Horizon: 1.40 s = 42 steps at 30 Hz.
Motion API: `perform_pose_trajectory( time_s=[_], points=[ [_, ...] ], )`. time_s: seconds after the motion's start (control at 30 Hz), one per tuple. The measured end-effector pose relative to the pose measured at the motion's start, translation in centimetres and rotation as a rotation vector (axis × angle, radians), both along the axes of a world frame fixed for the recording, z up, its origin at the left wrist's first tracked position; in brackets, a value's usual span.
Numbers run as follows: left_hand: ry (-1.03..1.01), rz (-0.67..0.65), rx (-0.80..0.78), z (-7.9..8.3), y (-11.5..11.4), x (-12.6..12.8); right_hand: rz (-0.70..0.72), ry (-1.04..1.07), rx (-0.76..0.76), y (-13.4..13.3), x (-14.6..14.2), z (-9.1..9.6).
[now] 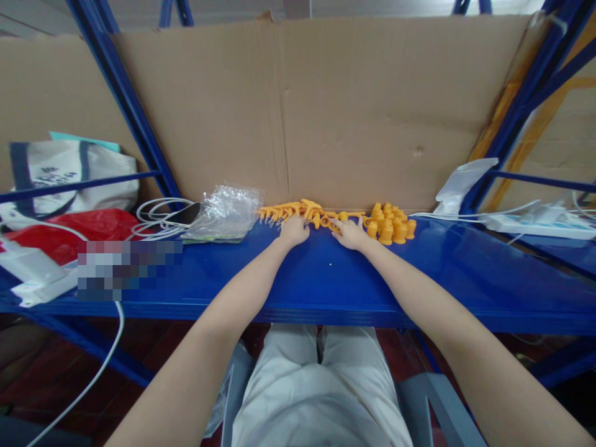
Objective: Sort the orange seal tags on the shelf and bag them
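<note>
Both my arms reach forward over a blue metal shelf [326,279]. My left hand [294,230] rests at a row of flat orange plastic key-like parts [288,211] along the cardboard back wall, its fingers curled onto them. My right hand [349,234] lies just to the right, fingers touching small orange pieces [330,220] between the row and a cluster of several upright orange cone-shaped caps [390,225]. Whether either hand grips a piece is hidden by the fingers.
A crumpled clear plastic bag [226,211], a phone [187,214] and white cables [156,217] lie to the left. A tote bag [65,174] and red bag [69,230] stand at far left. A white power strip [540,223] lies at right. Cardboard [363,112] backs the shelf.
</note>
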State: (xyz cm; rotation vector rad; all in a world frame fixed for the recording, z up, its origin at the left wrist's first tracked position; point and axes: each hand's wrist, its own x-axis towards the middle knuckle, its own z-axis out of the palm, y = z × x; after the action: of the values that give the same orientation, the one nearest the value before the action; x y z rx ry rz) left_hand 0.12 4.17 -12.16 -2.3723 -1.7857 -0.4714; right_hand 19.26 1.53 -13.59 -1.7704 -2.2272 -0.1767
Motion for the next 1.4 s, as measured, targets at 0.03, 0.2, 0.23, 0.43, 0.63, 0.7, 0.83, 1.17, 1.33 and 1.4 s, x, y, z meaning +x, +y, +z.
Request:
perform_pose_trajectory(
  time_s=[0.03, 0.2, 0.23, 0.43, 0.63, 0.7, 0.83, 1.17, 1.33, 1.4],
  points=[
    [0.008, 0.007, -0.026, 0.0, 0.0, 0.0, 0.000, 0.003, -0.005, 0.1, 0.0, -0.1],
    [0.003, -0.002, -0.086, -0.6, 0.5, -0.1, -0.003, 0.074, -0.025, 0.5, -0.2, -0.6],
    [-0.007, -0.021, -0.082, -0.8, 0.6, -0.1, -0.008, 0.091, -0.029, 0.6, -0.2, -0.7],
    [-0.081, -0.074, -0.060, -1.5, 0.9, -0.1, -0.028, 0.154, -0.037, 1.2, -0.1, -0.9],
    [-0.147, -0.197, 0.083, -0.7, 0.9, 0.0, -0.074, 0.225, 0.052, 1.3, -0.1, -0.7],
    [-0.175, -0.235, 0.104, -0.4, 0.7, 0.2, -0.088, 0.231, 0.068, 1.2, -0.2, -0.5],
    [-0.139, -0.297, 0.047, -0.5, 0.5, 0.4, -0.099, 0.256, 0.097, 1.1, -0.1, -0.3],
    [0.009, -0.390, -0.013, -1.1, 1.2, 0.3, -0.060, 0.254, 0.096, 0.9, -0.1, -0.1],
    [-0.052, -0.335, -0.031, -0.9, 0.6, 0.2, -0.067, 0.135, 0.227, 0.6, 0.5, 0.9],
    [-0.089, -0.324, -0.037, -0.9, 0.5, 0.1, -0.072, 0.158, 0.274, 0.5, 0.9, 1.3]
  ],
)
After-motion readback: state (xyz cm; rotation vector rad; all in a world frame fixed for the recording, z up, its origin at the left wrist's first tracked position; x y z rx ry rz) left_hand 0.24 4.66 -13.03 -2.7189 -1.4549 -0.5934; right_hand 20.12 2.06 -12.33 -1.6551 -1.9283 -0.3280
